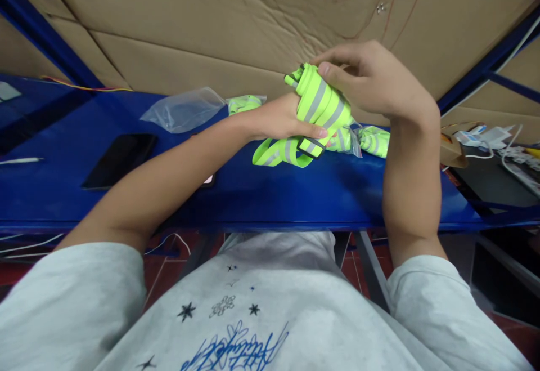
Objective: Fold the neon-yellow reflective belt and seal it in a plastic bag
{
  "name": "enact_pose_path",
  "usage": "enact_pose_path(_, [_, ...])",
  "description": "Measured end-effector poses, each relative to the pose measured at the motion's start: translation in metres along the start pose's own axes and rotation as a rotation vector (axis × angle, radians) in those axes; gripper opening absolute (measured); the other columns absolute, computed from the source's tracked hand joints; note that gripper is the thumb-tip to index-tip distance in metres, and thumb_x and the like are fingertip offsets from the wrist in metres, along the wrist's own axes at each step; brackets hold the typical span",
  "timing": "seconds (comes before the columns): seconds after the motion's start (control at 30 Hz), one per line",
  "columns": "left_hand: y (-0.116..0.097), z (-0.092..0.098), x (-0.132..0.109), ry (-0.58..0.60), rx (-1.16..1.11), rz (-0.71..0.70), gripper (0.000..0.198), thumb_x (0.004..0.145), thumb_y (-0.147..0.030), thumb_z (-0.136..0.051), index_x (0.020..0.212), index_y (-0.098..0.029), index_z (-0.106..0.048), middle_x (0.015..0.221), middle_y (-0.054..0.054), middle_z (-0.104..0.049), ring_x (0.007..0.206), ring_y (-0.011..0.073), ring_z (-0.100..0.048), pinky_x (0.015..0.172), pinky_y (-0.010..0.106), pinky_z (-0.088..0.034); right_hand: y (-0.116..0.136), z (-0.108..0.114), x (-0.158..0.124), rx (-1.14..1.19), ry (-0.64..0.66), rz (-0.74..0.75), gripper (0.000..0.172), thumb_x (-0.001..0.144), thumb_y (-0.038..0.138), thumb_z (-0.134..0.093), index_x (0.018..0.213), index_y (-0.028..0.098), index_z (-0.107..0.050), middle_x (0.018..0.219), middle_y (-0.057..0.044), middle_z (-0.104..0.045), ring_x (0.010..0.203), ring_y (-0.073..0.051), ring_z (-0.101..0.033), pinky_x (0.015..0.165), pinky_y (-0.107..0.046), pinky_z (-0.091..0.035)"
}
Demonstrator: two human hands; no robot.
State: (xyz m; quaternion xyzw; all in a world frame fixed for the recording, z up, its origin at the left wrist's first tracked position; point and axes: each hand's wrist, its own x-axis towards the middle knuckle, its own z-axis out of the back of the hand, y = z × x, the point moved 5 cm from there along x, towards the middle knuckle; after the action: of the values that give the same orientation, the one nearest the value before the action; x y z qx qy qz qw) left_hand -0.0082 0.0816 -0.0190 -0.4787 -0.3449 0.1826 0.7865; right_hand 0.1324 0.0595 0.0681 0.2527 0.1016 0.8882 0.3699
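Note:
A neon-yellow reflective strap (323, 101) with grey stripes is bunched into a roll above the blue table. My left hand (291, 120) is closed around it from the left, thumb across its lower part. My right hand (358, 72) bends over the roll from the upper right, its thumb against the strap's upper edge; some of its fingers are hidden behind. From the roll a loose loop (280, 152) hangs down, with a black buckle (311, 147) beside it. Behind and below lie more yellow straps in clear bags (373, 141), partly covered by my hands.
On the blue table (248, 202) at left are an open clear plastic bag (185, 109), a black tablet-like slab (120, 157) and a white pen-like stick (21, 161). Another bagged strap (247, 103) lies behind my left forearm. White cables and adapters (485, 136) sit at right. Cardboard (189, 39) backs the table.

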Motion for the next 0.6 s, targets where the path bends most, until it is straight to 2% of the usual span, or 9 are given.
enact_pose_path(0.1, [-0.002, 0.001, -0.001, -0.003, -0.046, 0.029, 0.031, 0.079, -0.026, -0.093, 0.103, -0.014, -0.078, 0.104, 0.008, -0.081, 0.112, 0.0332, -0.079, 0.107, 0.046, -0.061, 0.014, -0.018, -0.002, -0.078, 0.239, 0.078, 0.055, 0.107, 0.069, -0.05, 0.131, 0.024, -0.072, 0.134, -0.006, -0.076, 0.118, -0.03, -0.069, 0.106, -0.046, -0.054])
enact_pose_path(0.13, [-0.001, 0.0, -0.001, 0.0, -0.093, 0.058, 0.028, 0.079, -0.024, -0.091, 0.102, -0.014, -0.077, 0.102, 0.007, -0.081, 0.113, 0.0337, -0.079, 0.106, 0.046, -0.061, 0.015, -0.022, -0.002, -0.086, 0.267, 0.08, 0.056, 0.106, 0.069, -0.053, 0.134, 0.023, -0.07, 0.138, -0.008, -0.074, 0.121, -0.03, -0.068, 0.109, -0.046, -0.053])
enact_pose_path(0.23, [0.001, -0.007, -0.004, 0.062, -0.348, 0.15, 0.021, 0.083, -0.02, -0.081, 0.102, -0.015, -0.075, 0.099, 0.006, -0.081, 0.119, 0.0343, -0.079, 0.107, 0.048, -0.062, 0.011, -0.024, 0.003, -0.128, 0.163, 0.031, 0.053, 0.101, 0.062, -0.061, 0.136, 0.023, -0.069, 0.137, -0.011, -0.074, 0.12, -0.032, -0.069, 0.111, -0.047, -0.053])
enact_pose_path(0.33, [0.003, -0.014, -0.006, 0.119, -0.638, 0.128, 0.018, 0.087, -0.027, -0.069, 0.101, -0.016, -0.072, 0.1, 0.006, -0.081, 0.122, 0.0331, -0.079, 0.106, 0.048, -0.063, 0.007, -0.022, 0.005, -0.085, 0.08, 0.002, 0.056, 0.098, 0.059, -0.065, 0.144, 0.026, -0.066, 0.14, -0.008, -0.075, 0.123, -0.033, -0.07, 0.115, -0.048, -0.052])
enact_pose_path(0.4, [0.008, -0.019, -0.007, 0.14, -0.732, 0.102, 0.02, 0.085, -0.029, -0.072, 0.1, -0.016, -0.072, 0.103, 0.006, -0.082, 0.122, 0.0328, -0.079, 0.105, 0.047, -0.064, 0.008, -0.019, 0.005, -0.075, 0.047, 0.021, 0.061, 0.098, 0.058, -0.067, 0.149, 0.025, -0.065, 0.147, -0.007, -0.072, 0.129, -0.034, -0.069, 0.12, -0.049, -0.051])
enact_pose_path(0.5, [0.02, -0.024, -0.007, 0.138, -0.694, 0.192, 0.026, 0.077, -0.025, -0.086, 0.097, -0.014, -0.074, 0.101, 0.009, -0.082, 0.109, 0.0326, -0.082, 0.101, 0.048, -0.067, 0.011, -0.013, 0.004, -0.137, -0.031, 0.084, 0.058, 0.097, 0.053, -0.071, 0.149, 0.026, -0.067, 0.153, -0.003, -0.069, 0.138, -0.032, -0.064, 0.123, -0.046, -0.048])
enact_pose_path(0.57, [0.025, -0.02, -0.004, 0.055, -0.585, 0.225, 0.032, 0.071, -0.019, -0.093, 0.097, -0.013, -0.075, 0.099, 0.01, -0.082, 0.105, 0.031, -0.081, 0.103, 0.048, -0.066, 0.013, -0.011, 0.003, -0.146, -0.062, 0.1, 0.048, 0.096, 0.055, -0.071, 0.138, 0.031, -0.073, 0.139, -0.001, -0.076, 0.125, -0.031, -0.068, 0.113, -0.045, -0.052])
enact_pose_path(0.6, [0.025, -0.016, -0.003, -0.006, -0.511, 0.209, 0.036, 0.068, -0.015, -0.096, 0.099, -0.014, -0.076, 0.101, 0.009, -0.082, 0.108, 0.0304, -0.08, 0.107, 0.048, -0.064, 0.012, -0.011, 0.003, -0.129, -0.074, 0.086, 0.039, 0.097, 0.057, -0.07, 0.126, 0.032, -0.077, 0.122, -0.001, -0.079, 0.108, -0.029, -0.069, 0.101, -0.044, -0.053])
